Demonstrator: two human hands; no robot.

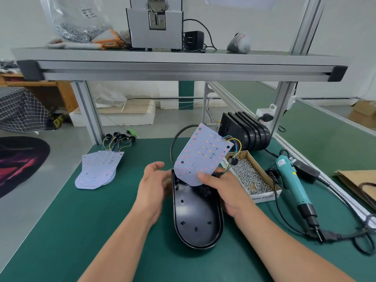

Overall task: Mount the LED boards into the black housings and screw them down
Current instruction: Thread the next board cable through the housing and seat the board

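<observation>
Right hand (221, 190) pinches flat white LED board (201, 155) over glossy oval housing (195, 218); left hand (152, 188) loosely open.

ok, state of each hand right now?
Left hand: open, fingers relaxed by the black housing, holding nothing.
Right hand: pinching the LED board, tilted over the housing.

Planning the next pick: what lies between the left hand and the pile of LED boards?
Only bare green mat between left hand and pile, in the head view.
</observation>
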